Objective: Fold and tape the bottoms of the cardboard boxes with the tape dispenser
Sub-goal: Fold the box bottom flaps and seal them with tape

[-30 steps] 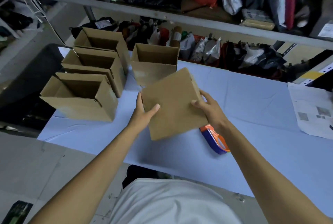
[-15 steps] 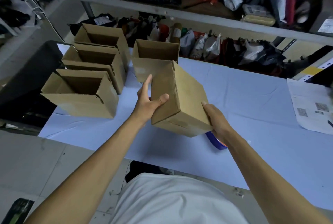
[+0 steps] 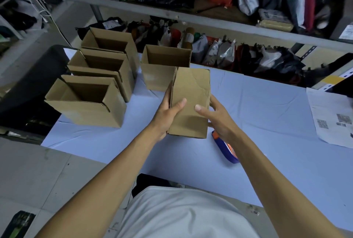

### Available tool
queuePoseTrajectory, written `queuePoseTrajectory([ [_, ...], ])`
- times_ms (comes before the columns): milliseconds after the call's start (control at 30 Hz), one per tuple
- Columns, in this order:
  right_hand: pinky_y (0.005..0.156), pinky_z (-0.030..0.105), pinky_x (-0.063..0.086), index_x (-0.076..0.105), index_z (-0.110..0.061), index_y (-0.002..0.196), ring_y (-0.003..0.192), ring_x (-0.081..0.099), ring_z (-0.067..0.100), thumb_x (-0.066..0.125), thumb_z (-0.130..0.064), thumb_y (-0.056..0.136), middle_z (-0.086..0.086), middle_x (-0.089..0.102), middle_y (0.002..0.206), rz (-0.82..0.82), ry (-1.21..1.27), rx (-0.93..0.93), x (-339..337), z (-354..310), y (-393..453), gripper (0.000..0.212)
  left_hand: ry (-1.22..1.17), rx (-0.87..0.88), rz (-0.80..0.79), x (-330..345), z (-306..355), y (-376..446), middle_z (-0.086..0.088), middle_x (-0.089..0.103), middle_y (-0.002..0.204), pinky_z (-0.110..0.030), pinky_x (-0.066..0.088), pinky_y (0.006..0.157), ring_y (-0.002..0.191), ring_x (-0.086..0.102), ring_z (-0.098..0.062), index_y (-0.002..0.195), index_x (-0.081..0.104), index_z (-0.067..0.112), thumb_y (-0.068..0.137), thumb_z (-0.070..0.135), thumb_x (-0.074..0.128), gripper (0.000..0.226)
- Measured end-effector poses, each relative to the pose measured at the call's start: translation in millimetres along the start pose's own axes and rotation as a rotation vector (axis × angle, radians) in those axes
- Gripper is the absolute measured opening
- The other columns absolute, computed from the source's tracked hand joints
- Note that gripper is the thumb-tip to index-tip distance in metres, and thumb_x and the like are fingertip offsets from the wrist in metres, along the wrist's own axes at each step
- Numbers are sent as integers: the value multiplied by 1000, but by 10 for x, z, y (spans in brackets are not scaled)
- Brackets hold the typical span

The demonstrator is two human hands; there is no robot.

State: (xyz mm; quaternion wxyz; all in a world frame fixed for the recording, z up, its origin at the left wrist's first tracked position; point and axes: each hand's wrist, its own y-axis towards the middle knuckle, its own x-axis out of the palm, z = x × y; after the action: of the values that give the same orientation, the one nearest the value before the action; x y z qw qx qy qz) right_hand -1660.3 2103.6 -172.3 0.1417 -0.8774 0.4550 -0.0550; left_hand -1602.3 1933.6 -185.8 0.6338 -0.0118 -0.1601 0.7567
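Head camera, looking forward and down: I see two bare forearms reaching out over a bench covered in pale blue cloth. Both hands hold one cardboard box just above the bench, near its front middle. The box's broad creased face is turned up toward the camera. The left hand grips the box's left edge, thumb laid across the top face and fingers wrapped down the side. The right hand grasps the right edge, thumb resting on the top face, fingers curled around the far side (mostly hidden behind the box).

Just beside the right wrist, a blue and orange tape dispenser lies on the cloth, partly covered by the forearm.

Four more boxes stand upright with their tops open. Three sit in a row at the bench's left end: the nearest open box, the middle open box touching behind it, and the far open box at the back. The fourth open box stands just behind the held one.

Printed paper sheets with square codes lie at the bench's right edge. Behind the bench, a metal shelf carries red, black and grey bags.
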Motion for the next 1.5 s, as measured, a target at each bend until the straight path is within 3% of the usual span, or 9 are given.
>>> queuePoseTrajectory([
  [100, 89, 37, 58, 49, -35, 133, 111, 65, 12, 87, -45, 68, -9, 66, 123, 83, -75, -77, 12, -22, 23, 75, -28, -50, -77, 80, 57, 15, 4, 48, 147, -45, 42, 109, 131, 50, -16, 153, 24, 33, 93, 61, 32, 66],
  [267, 96, 40, 51, 22, -34, 143, 119, 52, 11, 84, -67, 45, -11, 49, 131, 509, -450, -155, 124, -142, 4, 121, -19, -15, -154, 229, 89, -2, 3, 50, 146, -46, 31, 117, 135, 46, -15, 141, 41, 39, 83, 75, 28, 70],
  [433, 94, 40, 46, -8, -43, 149, 125, 48, 28, 80, -74, 46, 5, 36, 141, 480, -541, -33, 105, -175, 33, 140, -15, 43, -214, 243, 116, 63, 1, 32, 158, -49, 24, 119, 142, 36, -19, 156, 5, 35, 89, 69, 20, 77],
  [667, 86, 37, 45, -16, -54, 143, 101, 48, 22, 82, -65, 50, 5, 38, 122, 406, -526, -27, 88, -151, 112, 136, -86, 22, -278, 234, 115, 63, 12, 34, 155, -34, 32, 116, 141, 36, -11, 155, 2, 37, 77, 83, 30, 95],
  [800, 82, 36, 42, -13, -53, 144, 97, 47, 22, 74, -81, 44, 3, 37, 119, 393, -546, 49, -13, -108, 158, 136, 197, -102, -238, 180, 51, 40, 14, 2, 163, -48, 8, 122, 151, 4, -17, 150, -11, 50, 51, 102, 35, 121],
  [1000, 76, 37, 41, -16, -47, 146, 89, 45, 27, 75, -70, 53, 4, 31, 112, 389, -665, 158, -26, 55, 186, 133, 649, -136, -316, 101, -242, -20, 16, -12, 161, -53, 3, 119, 149, -14, -22, 143, -28, 51, 67, 85, 48, 113],
  [1300, 98, 39, 42, -4, -44, 151, 120, 45, 20, 69, -62, 58, -1, 35, 142, 402, -431, -11, -182, 20, 173, 119, 752, -102, -18, -266, -356, 118, 4, -10, 163, -58, 16, 115, 149, -5, -29, 138, -12, 68, 49, 81, 69, 121],
  [1433, 114, 49, 34, 7, -40, 155, 138, 36, 19, 55, -46, 72, -10, 30, 153, 361, -233, -37, -220, 87, 154, 96, 446, -118, 99, -596, -318, 153, 4, 41, 144, -39, 59, 82, 132, 45, -27, 143, -10, 60, 46, 62, 86, 137],
  [1500, 115, 50, 31, 13, -42, 155, 140, 34, 17, 47, -37, 78, -11, 30, 156, 307, -236, -43, -162, 153, 165, 84, 516, -111, 127, -694, -300, 133, 6, 54, 132, -33, 59, 72, 119, 57, -24, 144, -11, 58, 49, 59, 86, 136],
])
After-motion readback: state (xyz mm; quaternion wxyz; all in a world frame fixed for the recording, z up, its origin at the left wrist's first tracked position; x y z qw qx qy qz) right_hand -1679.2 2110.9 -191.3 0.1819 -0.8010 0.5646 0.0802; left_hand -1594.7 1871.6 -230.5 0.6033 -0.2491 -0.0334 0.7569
